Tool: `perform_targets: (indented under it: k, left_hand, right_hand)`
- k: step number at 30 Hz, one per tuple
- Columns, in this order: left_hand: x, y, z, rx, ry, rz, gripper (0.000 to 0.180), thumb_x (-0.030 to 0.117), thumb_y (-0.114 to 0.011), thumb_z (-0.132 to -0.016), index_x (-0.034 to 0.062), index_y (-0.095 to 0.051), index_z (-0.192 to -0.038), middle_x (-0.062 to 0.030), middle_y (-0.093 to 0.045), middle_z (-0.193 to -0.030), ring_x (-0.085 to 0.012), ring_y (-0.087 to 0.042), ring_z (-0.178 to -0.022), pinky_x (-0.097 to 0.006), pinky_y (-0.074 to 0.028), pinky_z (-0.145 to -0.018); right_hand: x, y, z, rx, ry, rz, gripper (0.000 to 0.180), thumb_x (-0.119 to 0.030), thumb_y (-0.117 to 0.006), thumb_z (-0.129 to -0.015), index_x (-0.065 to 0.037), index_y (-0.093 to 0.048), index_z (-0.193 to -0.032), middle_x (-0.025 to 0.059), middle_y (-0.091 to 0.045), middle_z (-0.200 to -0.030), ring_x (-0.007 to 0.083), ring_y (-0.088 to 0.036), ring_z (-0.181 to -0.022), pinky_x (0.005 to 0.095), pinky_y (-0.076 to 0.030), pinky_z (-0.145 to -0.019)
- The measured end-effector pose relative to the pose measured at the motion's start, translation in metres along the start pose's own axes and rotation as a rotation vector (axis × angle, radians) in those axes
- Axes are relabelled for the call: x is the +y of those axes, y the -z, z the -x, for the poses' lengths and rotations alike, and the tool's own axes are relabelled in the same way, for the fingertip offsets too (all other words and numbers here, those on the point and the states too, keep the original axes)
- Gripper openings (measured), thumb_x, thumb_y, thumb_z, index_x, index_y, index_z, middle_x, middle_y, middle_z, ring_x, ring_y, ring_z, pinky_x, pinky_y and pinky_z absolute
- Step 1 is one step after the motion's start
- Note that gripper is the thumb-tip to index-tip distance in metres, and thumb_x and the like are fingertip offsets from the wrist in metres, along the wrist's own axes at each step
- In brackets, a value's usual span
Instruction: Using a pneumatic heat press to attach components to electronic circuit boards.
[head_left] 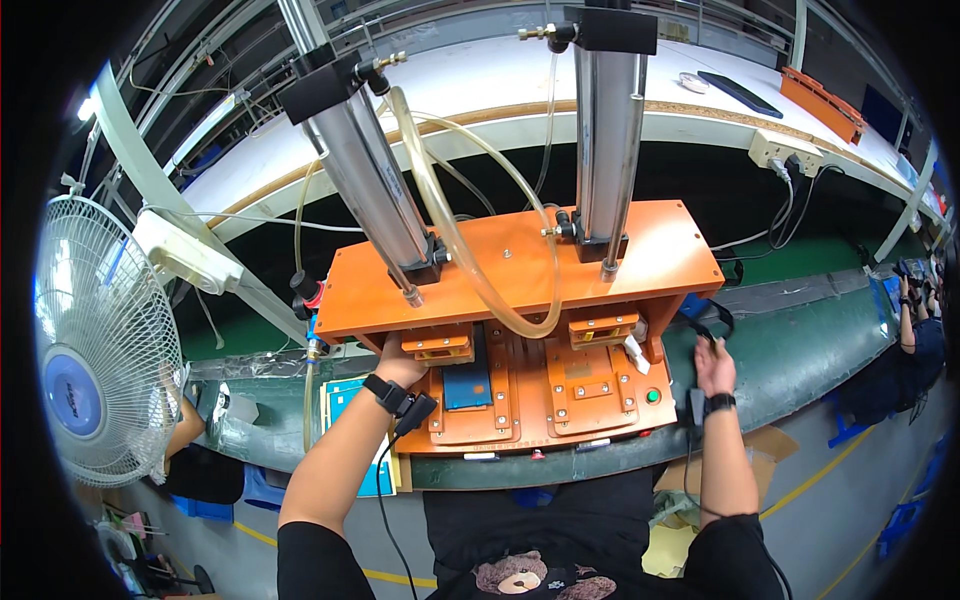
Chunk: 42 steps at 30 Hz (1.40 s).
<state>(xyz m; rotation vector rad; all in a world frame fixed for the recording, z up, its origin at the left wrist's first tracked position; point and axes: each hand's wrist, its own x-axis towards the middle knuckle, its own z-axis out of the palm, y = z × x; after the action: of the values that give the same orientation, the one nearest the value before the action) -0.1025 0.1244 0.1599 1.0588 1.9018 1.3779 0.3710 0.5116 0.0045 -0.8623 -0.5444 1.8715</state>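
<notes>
An orange two-station press [510, 255] stands in front of me. My left hand [402, 366] reaches under its left side, beside the left pressing block [437, 343]; its fingers are hidden there. A flat dark-blue piece [467, 385] lies on the left fixture [505, 415], close to that hand. The right fixture [590, 392] bears a raised orange plate, with a small white piece [636, 354] at its side. Off the press's right side, my right hand [714, 370] is palm up with fingers loosely apart, near a black strap [722, 322]; no held thing shows.
Two upright cylinders [610, 130] with clear hoses [450, 220] rise from the press. A green conveyor belt [800, 325] runs beneath it. A white fan [105, 350] stands left, and a power strip [785, 150] hangs at the back shelf. Other people are at both sides.
</notes>
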Motion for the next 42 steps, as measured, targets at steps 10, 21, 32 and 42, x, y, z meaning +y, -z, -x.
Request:
perform_targets:
  k: [10, 21, 32, 42]
  left_hand:
    - [0.016, -0.011, -0.028, -0.072, 0.062, -0.21, 0.044, 0.012, -0.068, -0.094, 0.0096, -0.053, -0.135, -0.0071, -0.063, -0.133, -0.0243, -0.059, -0.125, -0.035, -0.047, -0.108]
    - [0.023, -0.009, -0.026, -0.127, 0.06, -0.32, 0.043, 0.014, -0.069, -0.094, 0.0098, -0.054, -0.134, -0.0077, -0.063, -0.133, -0.0244, -0.06, -0.123, -0.035, -0.049, -0.106]
    - [0.021, -0.006, -0.031, -0.17, 0.034, -0.422, 0.043, 0.016, -0.07, -0.094, 0.0101, -0.056, -0.133, -0.0083, -0.063, -0.132, -0.0245, -0.061, -0.122, -0.035, -0.05, -0.104]
    - [0.044, -0.001, 0.003, -0.219, -0.048, -0.689, 0.042, 0.018, -0.07, -0.094, 0.0103, -0.057, -0.133, -0.0088, -0.063, -0.132, -0.0246, -0.061, -0.12, -0.036, -0.051, -0.102]
  right_hand:
    - [0.013, -0.097, -0.025, 0.001, -0.048, 0.763, 0.029, -0.03, -0.061, -0.099, -0.005, -0.058, -0.113, 0.0102, -0.067, -0.069, 0.016, -0.059, -0.042, 0.0263, -0.043, -0.035]
    - [0.014, -0.084, -0.021, 0.001, -0.017, 0.679, 0.024, -0.023, -0.061, -0.099, -0.001, -0.059, -0.109, 0.0124, -0.069, -0.073, 0.0161, -0.06, -0.044, 0.0263, -0.048, -0.038]
    - [0.014, -0.084, -0.019, -0.003, -0.002, 0.713, 0.024, -0.023, -0.063, -0.098, -0.001, -0.06, -0.108, 0.0124, -0.069, -0.073, 0.0167, -0.061, -0.045, 0.0266, -0.048, -0.039]
    - [0.015, -0.083, -0.018, -0.007, 0.011, 0.71, 0.024, -0.022, -0.063, -0.097, 0.0, -0.062, -0.106, 0.0124, -0.07, -0.075, 0.016, -0.062, -0.046, 0.0265, -0.049, -0.04]
